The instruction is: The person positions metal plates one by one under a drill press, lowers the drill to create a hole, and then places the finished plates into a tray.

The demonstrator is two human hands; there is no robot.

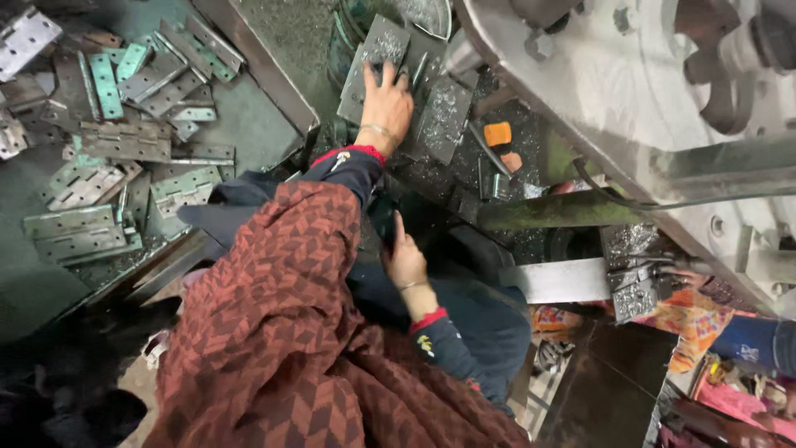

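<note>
Your left hand (pixel 386 104) lies palm down, fingers spread, flat on a grey metal plate (pixel 373 62) that leans in a loose stack strewn with bright metal shavings (pixel 444 112); it presses the plate and grips nothing. Your right hand (pixel 406 259) is well below it, near your lap, open with the fingers straight and nothing in it, well apart from the plate. Just right of the stack lies an orange-handled tool (pixel 500 141). To the far left, a tray (pixel 265 70) holds a heap of metal hinges (pixel 124 141). At the right edge, another person's hand (pixel 688 275) rests by the machine (pixel 630 91).
</note>
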